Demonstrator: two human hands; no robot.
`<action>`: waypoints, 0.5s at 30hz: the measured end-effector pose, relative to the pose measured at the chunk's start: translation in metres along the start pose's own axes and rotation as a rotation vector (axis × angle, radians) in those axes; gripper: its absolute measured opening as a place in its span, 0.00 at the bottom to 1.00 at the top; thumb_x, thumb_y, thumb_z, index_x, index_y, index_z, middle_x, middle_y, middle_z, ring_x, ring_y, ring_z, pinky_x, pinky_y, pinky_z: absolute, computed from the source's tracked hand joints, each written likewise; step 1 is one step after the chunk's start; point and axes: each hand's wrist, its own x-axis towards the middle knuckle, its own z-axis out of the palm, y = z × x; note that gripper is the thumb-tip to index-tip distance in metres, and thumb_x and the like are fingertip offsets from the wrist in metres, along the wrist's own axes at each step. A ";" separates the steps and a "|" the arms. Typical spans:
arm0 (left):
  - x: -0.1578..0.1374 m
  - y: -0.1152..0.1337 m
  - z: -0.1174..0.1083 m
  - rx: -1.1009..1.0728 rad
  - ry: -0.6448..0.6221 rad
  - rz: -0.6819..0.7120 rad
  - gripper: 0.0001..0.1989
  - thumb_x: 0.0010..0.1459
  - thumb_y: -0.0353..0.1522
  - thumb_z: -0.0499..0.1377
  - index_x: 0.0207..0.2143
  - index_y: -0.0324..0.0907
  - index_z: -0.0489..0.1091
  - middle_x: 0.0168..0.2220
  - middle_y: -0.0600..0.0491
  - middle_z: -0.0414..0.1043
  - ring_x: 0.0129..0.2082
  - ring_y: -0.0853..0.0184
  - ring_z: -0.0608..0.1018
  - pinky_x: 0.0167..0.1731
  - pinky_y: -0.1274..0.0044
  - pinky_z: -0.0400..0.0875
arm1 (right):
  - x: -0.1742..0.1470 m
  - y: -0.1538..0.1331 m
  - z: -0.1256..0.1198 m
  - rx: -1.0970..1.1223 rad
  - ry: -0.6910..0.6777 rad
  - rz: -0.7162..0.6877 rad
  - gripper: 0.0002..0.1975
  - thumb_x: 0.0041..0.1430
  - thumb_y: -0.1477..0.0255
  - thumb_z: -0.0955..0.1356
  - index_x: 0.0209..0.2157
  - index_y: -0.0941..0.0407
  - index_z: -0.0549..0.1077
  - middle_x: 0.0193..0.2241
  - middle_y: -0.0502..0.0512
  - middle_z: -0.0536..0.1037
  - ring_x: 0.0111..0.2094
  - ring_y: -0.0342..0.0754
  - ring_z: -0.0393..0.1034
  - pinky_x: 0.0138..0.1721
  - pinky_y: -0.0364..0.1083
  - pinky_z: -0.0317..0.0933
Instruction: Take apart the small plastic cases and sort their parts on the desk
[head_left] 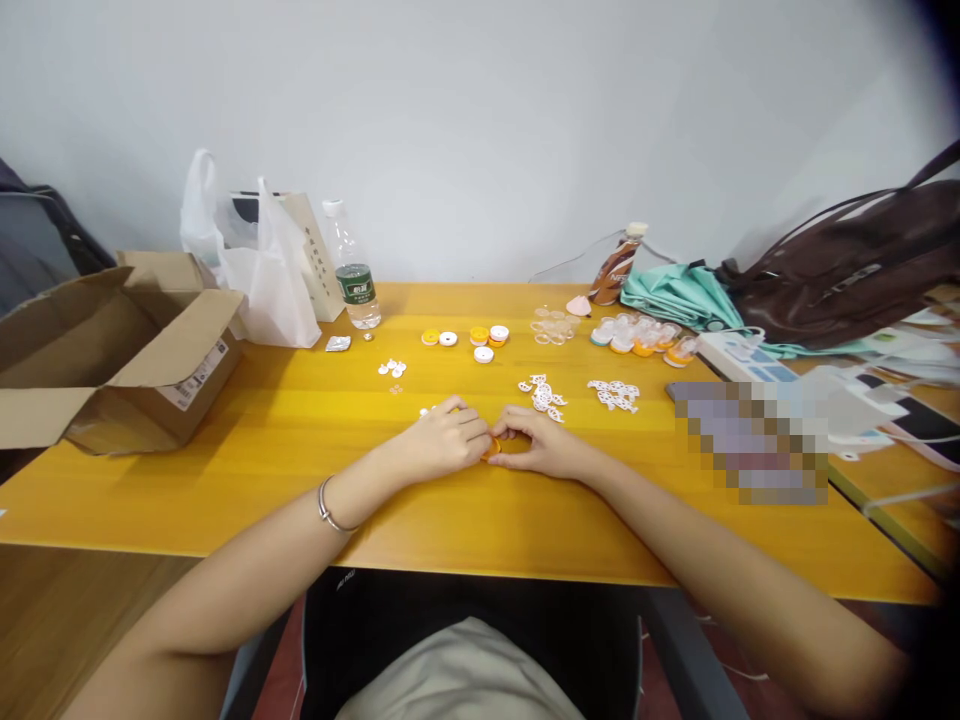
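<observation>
Over the front middle of the table, my left hand (446,440) and my right hand (541,443) meet around a small orange round plastic part (492,450). Both hands are closed on it, the right with thumb and fingers pinching its edge; the left fingers hide much of it. Just past my right hand lies a pile of white openwork plastic pieces (541,395), with a second white openwork pile (615,394) further right. Small white pieces (391,368) are scattered beyond my left hand. Several round yellow, orange and white parts (484,338) sit behind the hands.
An open cardboard box (150,400), a white plastic bag (270,290) and a water bottle (356,280) stand left. Clear rings (553,326), capped orange pieces (643,338) and a coffee bottle (619,265) are back right. A pixelated flat object (750,445) and power strip (750,360) lie right.
</observation>
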 end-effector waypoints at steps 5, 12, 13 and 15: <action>0.001 0.001 0.004 -0.102 0.006 -0.075 0.12 0.62 0.32 0.48 0.30 0.39 0.68 0.27 0.54 0.71 0.29 0.71 0.70 0.34 0.75 0.55 | 0.000 -0.001 -0.001 0.011 0.001 0.004 0.10 0.50 0.66 0.69 0.33 0.56 0.71 0.28 0.51 0.69 0.32 0.44 0.64 0.34 0.43 0.60; -0.009 -0.026 -0.004 -0.281 -0.032 -0.314 0.07 0.57 0.32 0.52 0.31 0.40 0.69 0.29 0.54 0.72 0.31 0.70 0.72 0.33 0.78 0.58 | -0.001 -0.002 -0.001 0.018 0.000 0.022 0.12 0.50 0.65 0.69 0.36 0.56 0.72 0.31 0.53 0.70 0.33 0.45 0.64 0.36 0.45 0.61; -0.013 -0.035 -0.008 -0.284 -0.040 -0.373 0.06 0.56 0.31 0.53 0.30 0.40 0.69 0.29 0.54 0.72 0.31 0.70 0.72 0.33 0.78 0.58 | -0.001 -0.002 -0.001 0.018 -0.002 0.027 0.12 0.50 0.65 0.69 0.36 0.56 0.72 0.31 0.53 0.70 0.33 0.45 0.64 0.36 0.45 0.61; -0.025 -0.055 -0.015 -0.270 -0.080 -0.519 0.06 0.53 0.31 0.54 0.29 0.40 0.69 0.29 0.53 0.72 0.30 0.69 0.72 0.32 0.78 0.59 | -0.002 -0.002 -0.001 0.016 -0.008 0.031 0.13 0.50 0.65 0.69 0.37 0.56 0.72 0.31 0.53 0.70 0.33 0.45 0.64 0.36 0.45 0.61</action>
